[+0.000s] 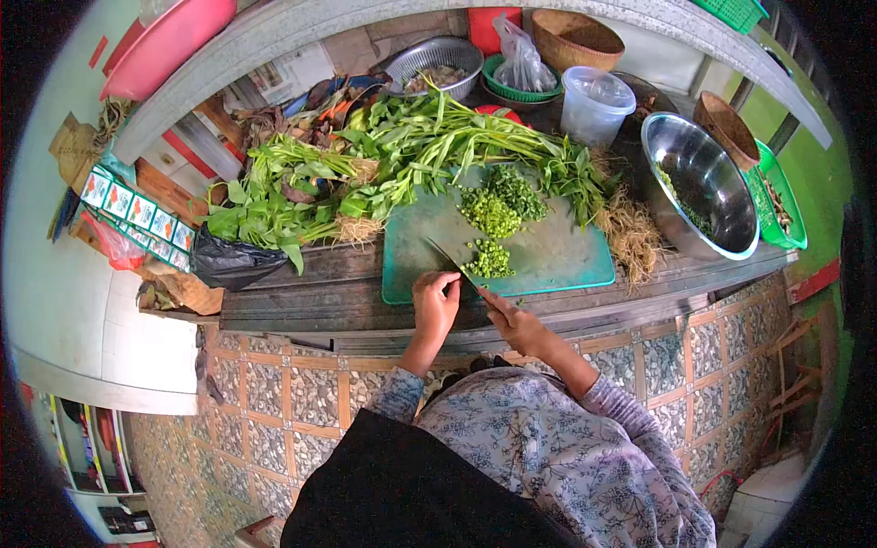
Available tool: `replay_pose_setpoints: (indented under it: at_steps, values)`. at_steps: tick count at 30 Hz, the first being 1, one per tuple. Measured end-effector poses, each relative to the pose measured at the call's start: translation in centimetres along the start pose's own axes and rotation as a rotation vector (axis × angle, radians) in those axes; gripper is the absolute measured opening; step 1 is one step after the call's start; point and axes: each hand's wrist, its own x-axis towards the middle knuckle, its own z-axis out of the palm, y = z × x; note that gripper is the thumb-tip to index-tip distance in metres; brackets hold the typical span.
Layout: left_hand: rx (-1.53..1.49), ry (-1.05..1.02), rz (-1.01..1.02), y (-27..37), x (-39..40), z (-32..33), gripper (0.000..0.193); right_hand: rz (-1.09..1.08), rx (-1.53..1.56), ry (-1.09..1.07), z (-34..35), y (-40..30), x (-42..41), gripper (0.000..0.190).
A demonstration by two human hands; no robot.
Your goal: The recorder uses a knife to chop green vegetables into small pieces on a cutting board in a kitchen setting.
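Note:
My right hand grips the handle of a kitchen knife, whose blade slants up and left over the front of a green cutting board. Close beside the blade is my left hand, its thumb and fingertips drawn together; whether something small is between them I cannot tell. Chopped green stems lie on the board in a small front pile and a larger pile, with chopped leaves behind. Leafy green vegetables with roots stretch across the board's back edge and to its left.
On the right of the wooden table stands a steel bowl holding some chopped greens, beside a green basket. A lidded plastic tub, a metal colander and woven baskets are at the back. A black plastic bag lies left.

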Motion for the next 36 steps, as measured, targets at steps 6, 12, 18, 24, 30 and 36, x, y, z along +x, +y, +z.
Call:
replay_pose_setpoints:
  at_steps: [6,12,18,24,30,36]
  values:
    - [-0.022,0.035,0.042,-0.1,0.1,-0.1,0.008,-0.163,-0.113,0.071,-0.1,1.8,-1.6,0.051]
    - [-0.015,0.023,0.02,-0.1,0.2,-0.2,0.01,-0.101,-0.069,0.063,-0.3,1.1,-1.4,0.05]
    - [-0.002,-0.019,-0.062,0.1,0.1,0.0,0.013,-0.182,-0.104,0.11,0.4,1.9,-1.1,0.051]
    - [-0.059,0.022,-0.048,0.2,0.1,0.1,0.016,-0.072,-0.079,0.064,-0.3,0.4,-1.5,0.051]
    - [-0.067,0.001,-0.119,0.3,0.1,-0.2,0.022,-0.221,-0.072,0.088,-0.1,0.4,-1.6,0.05]
    - [0.037,0.015,-0.013,0.3,0.0,-0.8,0.013,-0.213,-0.08,0.079,-0.1,0.2,-1.5,0.051]
